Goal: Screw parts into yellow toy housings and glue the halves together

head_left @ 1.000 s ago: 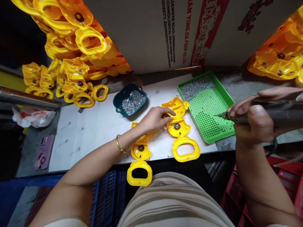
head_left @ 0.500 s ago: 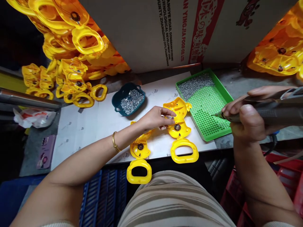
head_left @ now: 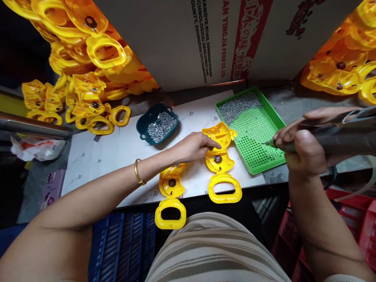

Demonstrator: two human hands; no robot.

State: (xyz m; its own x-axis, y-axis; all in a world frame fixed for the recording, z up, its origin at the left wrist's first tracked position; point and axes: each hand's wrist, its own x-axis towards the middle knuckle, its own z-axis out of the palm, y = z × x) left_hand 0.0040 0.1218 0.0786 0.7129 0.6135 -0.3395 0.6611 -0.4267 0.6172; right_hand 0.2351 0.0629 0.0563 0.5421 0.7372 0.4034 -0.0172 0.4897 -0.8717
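Note:
My left hand (head_left: 201,147) is over a yellow plastic toy shell (head_left: 221,134), its index finger reaching down to the shell's inside. The other fingers are curled together, and whatever they hold is hidden. My right hand (head_left: 308,145) grips a dark electric screwdriver (head_left: 337,140), whose tip points left over the green perforated tray (head_left: 273,111). Below the left hand, the shell has a round dark part and a loop handle (head_left: 225,188). A second yellow shell (head_left: 172,182) lies to the left, partly behind my forearm.
A dark teal bowl (head_left: 141,123) holds small metal pieces, and more small metal pieces (head_left: 239,105) fill the tray's far end. Yellow shells (head_left: 91,94) are piled at the left, others (head_left: 337,76) at the right. A large carton (head_left: 176,43) stands behind.
My left hand has lowered onto the shell, its index finger now extended down to it. The right hand and screwdriver stay nearly in place. The view has shifted slightly.

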